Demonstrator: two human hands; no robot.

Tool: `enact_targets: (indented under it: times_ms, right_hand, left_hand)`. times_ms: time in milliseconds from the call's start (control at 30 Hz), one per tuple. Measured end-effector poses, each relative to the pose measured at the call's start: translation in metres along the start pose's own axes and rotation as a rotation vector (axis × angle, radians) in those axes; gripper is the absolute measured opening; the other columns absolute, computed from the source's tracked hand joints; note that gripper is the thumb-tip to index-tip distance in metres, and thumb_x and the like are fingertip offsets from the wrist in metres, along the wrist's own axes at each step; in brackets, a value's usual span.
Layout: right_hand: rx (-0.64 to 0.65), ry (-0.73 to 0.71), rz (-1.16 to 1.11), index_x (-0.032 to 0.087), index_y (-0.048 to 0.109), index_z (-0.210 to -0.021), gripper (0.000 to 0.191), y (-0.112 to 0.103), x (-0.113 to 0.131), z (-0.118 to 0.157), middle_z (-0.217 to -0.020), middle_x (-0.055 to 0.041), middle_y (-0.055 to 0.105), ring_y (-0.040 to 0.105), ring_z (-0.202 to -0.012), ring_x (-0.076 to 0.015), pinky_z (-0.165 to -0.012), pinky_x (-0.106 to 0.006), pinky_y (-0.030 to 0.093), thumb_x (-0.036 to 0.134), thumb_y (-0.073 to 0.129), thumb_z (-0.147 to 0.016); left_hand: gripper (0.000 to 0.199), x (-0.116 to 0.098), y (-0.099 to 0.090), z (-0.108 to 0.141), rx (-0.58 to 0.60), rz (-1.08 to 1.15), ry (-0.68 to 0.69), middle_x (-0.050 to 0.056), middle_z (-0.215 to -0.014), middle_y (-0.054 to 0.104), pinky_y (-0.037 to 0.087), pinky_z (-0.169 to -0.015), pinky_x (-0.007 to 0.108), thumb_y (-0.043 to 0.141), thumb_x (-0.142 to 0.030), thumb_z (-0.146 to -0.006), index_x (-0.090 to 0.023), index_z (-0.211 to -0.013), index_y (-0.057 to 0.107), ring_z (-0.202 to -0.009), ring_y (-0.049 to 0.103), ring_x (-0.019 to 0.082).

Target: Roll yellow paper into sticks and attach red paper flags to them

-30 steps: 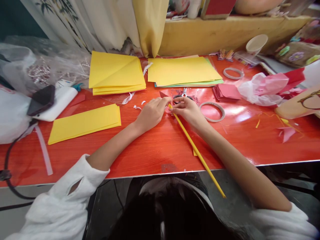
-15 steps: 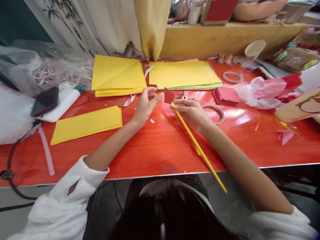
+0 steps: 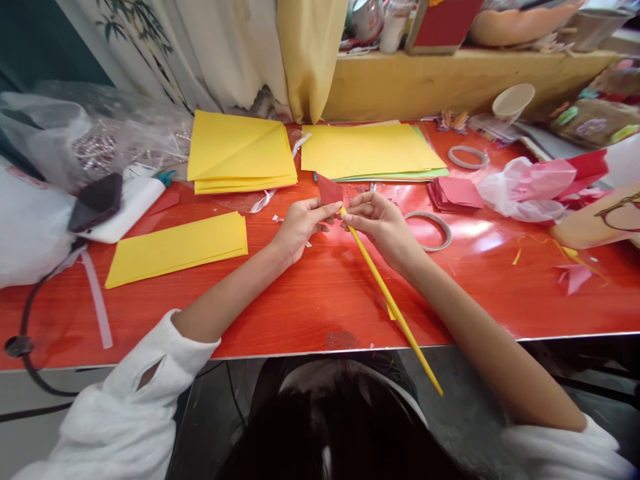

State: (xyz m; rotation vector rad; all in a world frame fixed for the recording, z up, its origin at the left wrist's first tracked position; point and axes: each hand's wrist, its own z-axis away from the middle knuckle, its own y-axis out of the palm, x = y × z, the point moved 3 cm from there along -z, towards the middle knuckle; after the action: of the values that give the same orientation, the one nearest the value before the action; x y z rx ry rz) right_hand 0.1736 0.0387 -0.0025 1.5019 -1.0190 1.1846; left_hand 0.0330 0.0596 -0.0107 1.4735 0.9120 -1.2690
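Observation:
Between my fingers, above the red table (image 3: 300, 307), is a small red piece of paper (image 3: 328, 191) at the upper end of a thin yellow paper stick (image 3: 393, 303). My left hand (image 3: 303, 228) pinches the lower left edge of the red paper. My right hand (image 3: 376, 223) grips the stick's top end close to the paper, with thumb and fingers closed. The stick slants down to the right, past the table's front edge. How the paper joins the stick is hidden by my fingertips.
Yellow paper stacks (image 3: 240, 150) lie at the back, and folded yellow strips (image 3: 177, 250) at left. Beside my right hand is a tape roll (image 3: 443, 230), with red paper squares (image 3: 454, 194) behind it. A phone (image 3: 95, 202) and plastic bags (image 3: 135, 137) sit at left, pink tissue (image 3: 535, 183) at right.
My left hand has moved right and closed on the red paper, which was apart from it before. The red paper has turned and shifted slightly left; the stick's lower end has swung a little left.

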Motion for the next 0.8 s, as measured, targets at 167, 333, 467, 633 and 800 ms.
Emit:
enact_targets:
  times_ms: [167, 333, 467, 633, 800]
  right_hand:
    - [0.001, -0.047, 0.045, 0.021, 0.048, -0.08, 0.031, 0.002, 0.001, 0.0, -0.073, 0.0042, 0.061, 0.06, -0.069, -0.0092, -0.071, -0.025, 0.048, 0.028, 0.075, -0.064]
    - [-0.013, -0.046, 0.085, 0.02, 0.048, -0.081, 0.036, 0.005, 0.003, 0.003, -0.072, 0.0041, 0.061, 0.06, -0.068, -0.0093, -0.068, -0.025, 0.048, 0.031, 0.077, -0.062]
    - [0.022, 0.107, 0.156, 0.017, 0.052, -0.079, 0.03, 0.009, 0.002, 0.006, -0.068, 0.0003, 0.064, 0.059, -0.058, -0.0095, -0.06, -0.025, 0.048, 0.038, 0.071, -0.07]
    - [0.078, 0.168, 0.18, 0.014, 0.056, -0.071, 0.023, 0.011, 0.001, 0.008, -0.066, -0.0027, 0.065, 0.058, -0.053, -0.0088, -0.054, -0.022, 0.049, 0.034, 0.067, -0.076]
    - [0.084, 0.175, 0.207, 0.014, 0.057, -0.071, 0.021, 0.011, 0.002, 0.008, -0.063, -0.0025, 0.064, 0.059, -0.052, -0.0088, -0.051, -0.02, 0.048, 0.033, 0.067, -0.076]
  left_hand:
    - [0.023, -0.001, 0.003, 0.003, -0.011, 0.04, 0.002, 0.001, -0.071, 0.06, 0.042, -0.06, 0.021, 0.072, -0.031, -0.067, -0.011, -0.073, 0.062, -0.063, 0.054, 0.008]
    - [0.021, -0.002, 0.005, 0.007, -0.058, 0.06, 0.037, 0.001, -0.065, 0.058, 0.041, -0.06, 0.022, 0.072, -0.028, -0.066, -0.01, -0.066, 0.062, -0.061, 0.052, 0.008]
    - [0.018, -0.003, 0.002, 0.006, -0.103, 0.064, 0.086, 0.0, -0.06, 0.055, 0.04, -0.059, 0.022, 0.068, -0.025, -0.07, -0.011, -0.064, 0.061, -0.057, 0.049, 0.007]
    - [0.023, 0.0, 0.001, 0.004, -0.011, 0.04, -0.053, 0.001, -0.067, 0.058, 0.041, -0.056, 0.022, 0.07, -0.032, -0.07, -0.011, -0.068, 0.06, -0.057, 0.052, 0.008]
    - [0.024, -0.002, -0.001, 0.004, -0.07, 0.041, 0.021, -0.001, -0.06, 0.055, 0.039, -0.056, 0.021, 0.071, -0.03, -0.07, -0.011, -0.062, 0.058, -0.054, 0.049, 0.006]
